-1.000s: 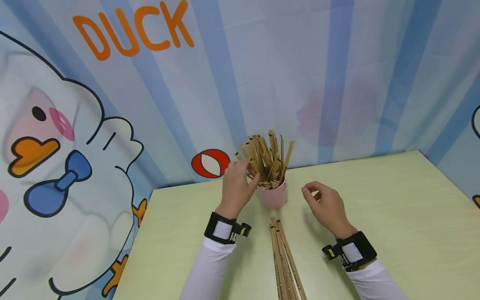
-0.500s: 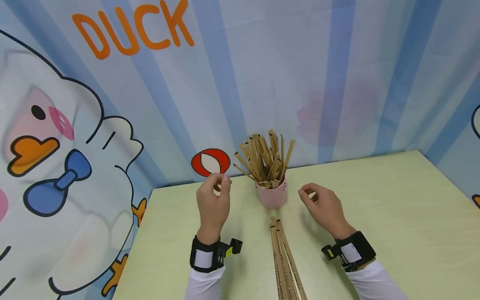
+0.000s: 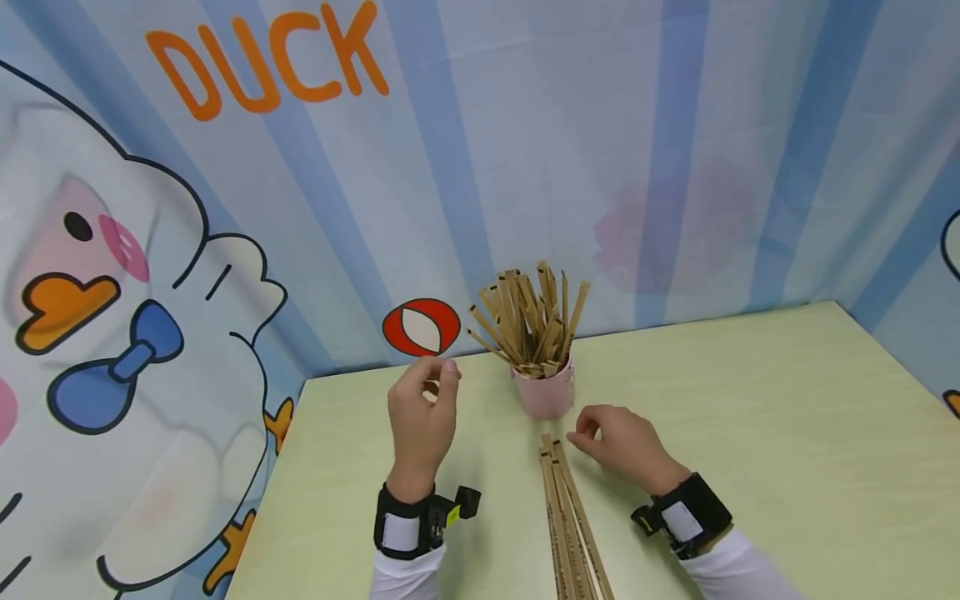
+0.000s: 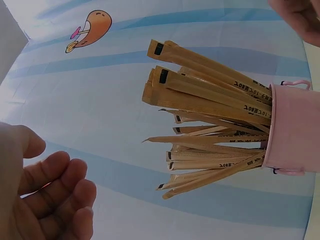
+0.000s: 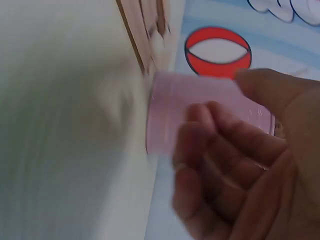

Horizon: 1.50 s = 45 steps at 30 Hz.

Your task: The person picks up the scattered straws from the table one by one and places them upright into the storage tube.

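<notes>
A small pink bucket [image 3: 546, 398] stands at the back of the table, packed with upright, fanned-out straws [image 3: 531, 321] in brown paper wrappers. In front of it, several more wrapped straws [image 3: 567, 521] lie in a narrow bundle pointing toward me. My left hand [image 3: 422, 425] hovers left of the bucket, fingers loosely bent and holding nothing; the left wrist view shows its bare palm [image 4: 47, 195]. Just right of the bundle's far end is my right hand [image 3: 626, 443], its fingers loosely curled with nothing in them. In the right wrist view it overlaps the bucket [image 5: 167, 117].
The pale yellow table [image 3: 750, 417] ends at a blue-striped cloth backdrop [image 3: 570, 150] right behind the bucket. A large printed duck [image 3: 150, 467] covers the backdrop on the left. Both wrists wear black camera straps [image 3: 401, 532].
The left hand has moved away from the straws in the bucket, to the left and down. My right hand has moved left and nearer to me, close to the bundle on the table.
</notes>
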Motion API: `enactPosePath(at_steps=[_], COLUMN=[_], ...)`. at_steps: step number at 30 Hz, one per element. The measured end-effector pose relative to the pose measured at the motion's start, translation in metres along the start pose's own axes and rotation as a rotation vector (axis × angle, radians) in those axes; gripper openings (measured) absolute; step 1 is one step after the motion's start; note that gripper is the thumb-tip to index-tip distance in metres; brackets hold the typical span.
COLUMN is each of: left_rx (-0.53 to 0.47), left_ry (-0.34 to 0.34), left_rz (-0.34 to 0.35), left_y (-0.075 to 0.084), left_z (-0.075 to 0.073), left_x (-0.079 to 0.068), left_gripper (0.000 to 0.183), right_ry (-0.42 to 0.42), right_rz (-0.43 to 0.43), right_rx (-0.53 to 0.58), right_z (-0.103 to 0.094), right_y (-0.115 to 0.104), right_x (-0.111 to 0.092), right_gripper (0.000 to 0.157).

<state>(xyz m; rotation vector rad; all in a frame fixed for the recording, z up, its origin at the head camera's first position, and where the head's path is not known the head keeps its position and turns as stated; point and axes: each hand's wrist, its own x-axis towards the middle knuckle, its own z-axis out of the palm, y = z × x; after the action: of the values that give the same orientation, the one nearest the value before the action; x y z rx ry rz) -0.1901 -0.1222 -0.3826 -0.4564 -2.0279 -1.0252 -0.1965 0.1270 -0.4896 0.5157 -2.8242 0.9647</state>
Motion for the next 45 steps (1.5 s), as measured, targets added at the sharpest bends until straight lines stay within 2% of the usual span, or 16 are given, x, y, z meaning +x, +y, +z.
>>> enactPosePath(at_steps=[3,7,11,16,20,27,36,41,45], left_rx=[0.001,0.011,0.025,0.028,0.027,0.032,0.033,0.034,0.04], left_ry=[-0.007,-0.018,-0.03,-0.034,-0.038,-0.046,-0.048,-0.048,-0.05], left_rz=[0.002,-0.015,-0.036,-0.022,-0.02,-0.024,-0.041,-0.048,-0.053], left_y=[-0.005,-0.006,-0.007,-0.005,-0.005,-0.006,-0.006,-0.007,-0.007], left_z=[0.0,-0.001,-0.001,-0.001,0.0,0.0,-0.001,-0.001,-0.002], left_x=[-0.002,-0.004,-0.005,-0.003,-0.003,-0.004,-0.004,-0.004,-0.004], left_gripper=[0.02,0.021,0.023,0.023,0.023,0.023,0.025,0.025,0.026], right_ry=[-0.099,-0.145,-0.143,-0.138,-0.14,-0.144,-0.147,-0.15,-0.117], right_rz=[0.001,0.023,0.031,0.046,0.077,0.095,0.106,0.115,0.129], right_rx=[-0.048,-0.083,-0.127,-0.157,-0.173,-0.177,-0.186,-0.149,-0.075], right_z=[0.012,0.023,0.031,0.036,0.037,0.038,0.036,0.032,0.019], right_y=[-0.006,-0.012,-0.016,-0.017,-0.018,-0.019,-0.016,-0.015,-0.014], right_x=[-0.003,-0.006,-0.008,-0.009,-0.009,-0.009,-0.01,-0.009,-0.007], right_gripper=[0.019,0.026,0.027,0.022,0.02,0.027,0.02,0.018,0.022])
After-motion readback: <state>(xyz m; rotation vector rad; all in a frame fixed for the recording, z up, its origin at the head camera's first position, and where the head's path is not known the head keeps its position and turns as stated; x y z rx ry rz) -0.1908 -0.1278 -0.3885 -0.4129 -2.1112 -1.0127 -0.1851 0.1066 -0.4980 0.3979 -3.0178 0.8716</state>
